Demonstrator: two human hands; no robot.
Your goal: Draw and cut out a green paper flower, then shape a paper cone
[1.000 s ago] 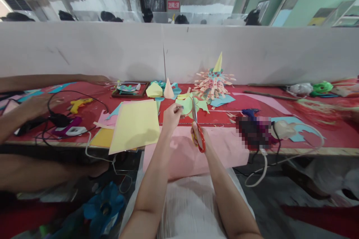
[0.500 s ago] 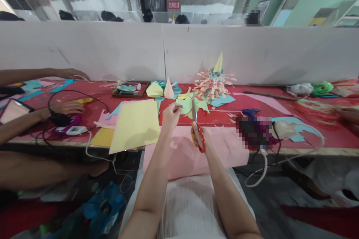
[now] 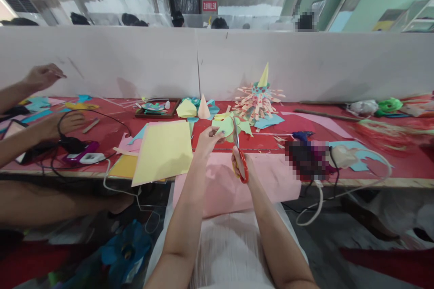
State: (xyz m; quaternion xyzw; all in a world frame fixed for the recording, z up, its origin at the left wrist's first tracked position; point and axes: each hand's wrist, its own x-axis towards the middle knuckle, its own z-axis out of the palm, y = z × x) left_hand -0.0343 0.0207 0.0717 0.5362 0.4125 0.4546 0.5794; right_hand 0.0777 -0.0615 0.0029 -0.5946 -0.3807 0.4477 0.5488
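Between the fingertips of my left hand [image 3: 207, 141] is a piece of light green paper [image 3: 225, 125], held a little above the table. My right hand [image 3: 249, 165] is closed around the red handles of a pair of scissors [image 3: 242, 168]. The scissor blades point away from me and lie at the green paper's right part; I cannot tell how far apart they are. Pink paper [image 3: 261, 176] lies beneath my wrists, partly over my lap. Behind the green paper stand a pale orange paper cone [image 3: 203, 107] and a fringed paper figure with a yellow cone top [image 3: 263, 76].
Yellow sheets [image 3: 164, 149] lie left of me on the red table [image 3: 115, 119]. Behind them is a brown tray [image 3: 174, 107]. Cables and a purple-and-white device [image 3: 83, 156] sit farther left, near a co-worker's hands [image 3: 44, 76]. A white partition [image 3: 135, 61] rises behind the table.
My left hand has turned slightly and shifted left and down with its fingers on the green paper. The scissors barely moved. The co-worker's far hand has risen off the table.
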